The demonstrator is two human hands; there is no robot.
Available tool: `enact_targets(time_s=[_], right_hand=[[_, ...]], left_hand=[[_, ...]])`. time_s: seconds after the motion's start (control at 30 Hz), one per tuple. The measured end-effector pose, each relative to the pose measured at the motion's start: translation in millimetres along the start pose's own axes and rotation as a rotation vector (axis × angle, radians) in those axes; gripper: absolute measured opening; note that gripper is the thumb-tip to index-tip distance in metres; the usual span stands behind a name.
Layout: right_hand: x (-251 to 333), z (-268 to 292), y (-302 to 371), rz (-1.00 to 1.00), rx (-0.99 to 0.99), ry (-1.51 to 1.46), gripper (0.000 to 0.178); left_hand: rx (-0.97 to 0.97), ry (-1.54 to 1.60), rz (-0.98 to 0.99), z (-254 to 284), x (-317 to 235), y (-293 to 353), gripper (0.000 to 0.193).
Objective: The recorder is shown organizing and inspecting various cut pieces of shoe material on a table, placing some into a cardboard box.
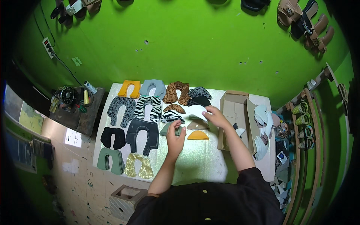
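My right hand (216, 117) pinches a white curved, half-moon cut piece (197, 112) above the table. My left hand (175, 140) hovers beside a green half-moon piece (165, 129), thumb and fingers apart, seemingly holding nothing. Around them lie more half-moon pieces: zebra-print (172, 116), leopard-print (174, 109), black (199, 101), black-and-grey patterned (200, 92), brown (197, 125) and mustard (197, 135). Left of these are U-shaped stacks: mustard (129, 87), grey (153, 87), leopard-print (176, 92), zebra-print (148, 107), black (141, 131), green (111, 160) and glittery gold (138, 166).
Right of my hands stands an open cardboard box (235, 105) with a few pieces inside. Pale cut pieces (264, 120) are heaped beside it. A wooden rack (300, 150) with sandals is at the right. A sewing machine table (88, 116) stands left. Green wall behind.
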State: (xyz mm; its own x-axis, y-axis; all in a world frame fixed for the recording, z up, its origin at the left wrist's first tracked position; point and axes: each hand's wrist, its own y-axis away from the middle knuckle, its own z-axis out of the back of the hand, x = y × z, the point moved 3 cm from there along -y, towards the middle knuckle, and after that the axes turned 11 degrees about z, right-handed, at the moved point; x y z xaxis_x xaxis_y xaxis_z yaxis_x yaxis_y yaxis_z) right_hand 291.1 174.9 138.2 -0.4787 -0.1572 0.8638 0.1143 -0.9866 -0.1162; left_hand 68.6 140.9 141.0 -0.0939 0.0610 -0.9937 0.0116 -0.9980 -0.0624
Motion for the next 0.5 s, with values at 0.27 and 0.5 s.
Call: enact_targets(time_s=[0.27,0.5], right_hand=[[-71.3,-19.9,-36.8,-0.224,0.183,0.618,0.027],[-80.3,-24.9,-37.3,-0.338,0.155,0.820,0.023]], left_hand=[[0.025,-0.125,-0.029,5.9,26.0,33.5,0.019],[-0.011,-0.238,-0.020,21.8,35.9,39.7,0.017]])
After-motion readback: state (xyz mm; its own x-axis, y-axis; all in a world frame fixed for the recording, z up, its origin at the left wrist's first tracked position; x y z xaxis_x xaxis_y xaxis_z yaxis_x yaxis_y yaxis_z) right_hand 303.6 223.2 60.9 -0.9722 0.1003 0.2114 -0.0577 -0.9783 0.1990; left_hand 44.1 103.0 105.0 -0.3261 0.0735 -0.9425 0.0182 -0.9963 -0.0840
